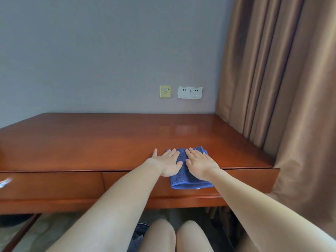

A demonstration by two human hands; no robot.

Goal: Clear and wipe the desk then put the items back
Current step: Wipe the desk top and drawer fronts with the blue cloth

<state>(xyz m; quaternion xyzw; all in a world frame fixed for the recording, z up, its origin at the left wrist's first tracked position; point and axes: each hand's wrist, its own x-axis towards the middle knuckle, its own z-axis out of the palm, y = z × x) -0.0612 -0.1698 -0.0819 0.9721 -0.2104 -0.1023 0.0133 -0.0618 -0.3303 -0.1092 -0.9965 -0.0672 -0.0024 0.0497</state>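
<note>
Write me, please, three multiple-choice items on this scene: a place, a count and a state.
1. Where on the desk is the blue cloth?
A) by the wall
B) at the front edge, hanging over
C) far left end
2. How many white power sockets on the wall?
A) one
B) two
C) four
3. How do the left hand and right hand meet the cloth?
A) both flat, fingers straight
B) both fists
C) one only
Answers: 1 B, its near end droops over the drawer front; 2 B, two sit beside a yellowish plate; 3 A, both press flat.
</note>
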